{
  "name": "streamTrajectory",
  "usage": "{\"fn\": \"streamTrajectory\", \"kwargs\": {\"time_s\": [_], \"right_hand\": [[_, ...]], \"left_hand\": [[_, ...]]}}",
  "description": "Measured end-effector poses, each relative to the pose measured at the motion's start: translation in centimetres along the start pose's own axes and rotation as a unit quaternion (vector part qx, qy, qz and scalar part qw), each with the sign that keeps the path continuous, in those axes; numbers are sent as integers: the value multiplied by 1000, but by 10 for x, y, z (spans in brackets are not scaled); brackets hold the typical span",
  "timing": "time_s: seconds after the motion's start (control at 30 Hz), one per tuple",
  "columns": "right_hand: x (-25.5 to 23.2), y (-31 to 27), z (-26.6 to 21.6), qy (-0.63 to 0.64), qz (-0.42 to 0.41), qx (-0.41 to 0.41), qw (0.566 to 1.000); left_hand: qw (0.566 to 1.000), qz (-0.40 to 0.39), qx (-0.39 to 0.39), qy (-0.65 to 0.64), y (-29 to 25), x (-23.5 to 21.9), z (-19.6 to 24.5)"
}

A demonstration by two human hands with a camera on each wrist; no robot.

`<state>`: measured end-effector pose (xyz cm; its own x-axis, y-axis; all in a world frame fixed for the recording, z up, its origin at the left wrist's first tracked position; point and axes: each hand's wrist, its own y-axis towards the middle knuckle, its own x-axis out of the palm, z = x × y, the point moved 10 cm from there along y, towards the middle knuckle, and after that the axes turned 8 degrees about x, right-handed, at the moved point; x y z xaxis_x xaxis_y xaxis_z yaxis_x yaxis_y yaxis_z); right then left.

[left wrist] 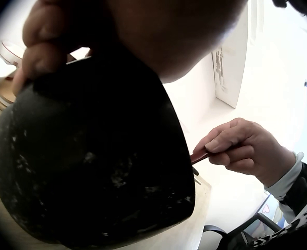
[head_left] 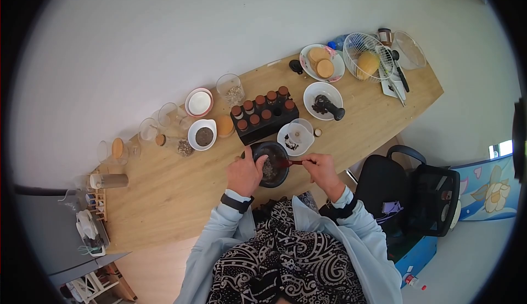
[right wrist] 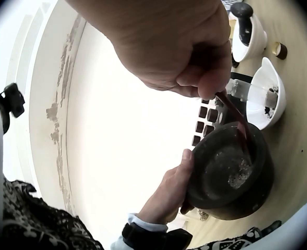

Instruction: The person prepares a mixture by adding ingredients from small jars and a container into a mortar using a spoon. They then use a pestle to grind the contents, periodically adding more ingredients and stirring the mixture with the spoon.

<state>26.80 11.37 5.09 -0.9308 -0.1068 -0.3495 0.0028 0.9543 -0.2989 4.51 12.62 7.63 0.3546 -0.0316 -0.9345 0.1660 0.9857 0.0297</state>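
A dark stone mortar [head_left: 281, 179] stands near the front edge of the wooden table. My left hand [head_left: 245, 173] grips its rim on the left side, thumb on top. Small pale-grey bits [right wrist: 240, 176] lie in the bottom of the mortar. With its fingertips, my right hand [head_left: 324, 173] pinches the handle of a dark red spatula-like utensil [right wrist: 242, 133]. The utensil slants down, and its widened end is inside the mortar. In the left wrist view, the mortar's speckled outer wall [left wrist: 117, 177] fills much of the picture and hides its inside.
Behind the mortar is a black rack [head_left: 253, 135] of red-capped jars. White bowls [head_left: 302, 149] stand right of it, one holding a black pestle [head_left: 332, 108]. Glass jars [head_left: 170, 116] and a bowl of dark grains [head_left: 203, 136] are on the left; a wire basket [head_left: 351, 46] is back right.
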Motion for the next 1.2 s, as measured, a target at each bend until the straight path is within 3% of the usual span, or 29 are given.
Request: {"fn": "streamTrajectory", "kwargs": {"time_s": [0.03,0.13,0.37,0.43,0.63,0.87,1.2], "right_hand": [[3,2,19,57,-23,102,993],[11,11,52,168,-58,169,969],[43,9,95,323,-96,191,922],[57,6,100,414,-127,212,876],[64,5,105,442,-130,210,863],[61,4,102,442,-129,200,865],[21,-12,84,457,-88,180,866]], "left_hand": [[1000,-6,1,4,0,1,2],[1000,-12,7,6,0,3,6],[1000,-17,15,7,0,6,9],[999,7,36,30,-1,5,11],[1000,-21,5,6,-1,4,10],[1000,-2,14,1,0,1,5],[1000,-1,-16,-2,-1,2,-12]]}}
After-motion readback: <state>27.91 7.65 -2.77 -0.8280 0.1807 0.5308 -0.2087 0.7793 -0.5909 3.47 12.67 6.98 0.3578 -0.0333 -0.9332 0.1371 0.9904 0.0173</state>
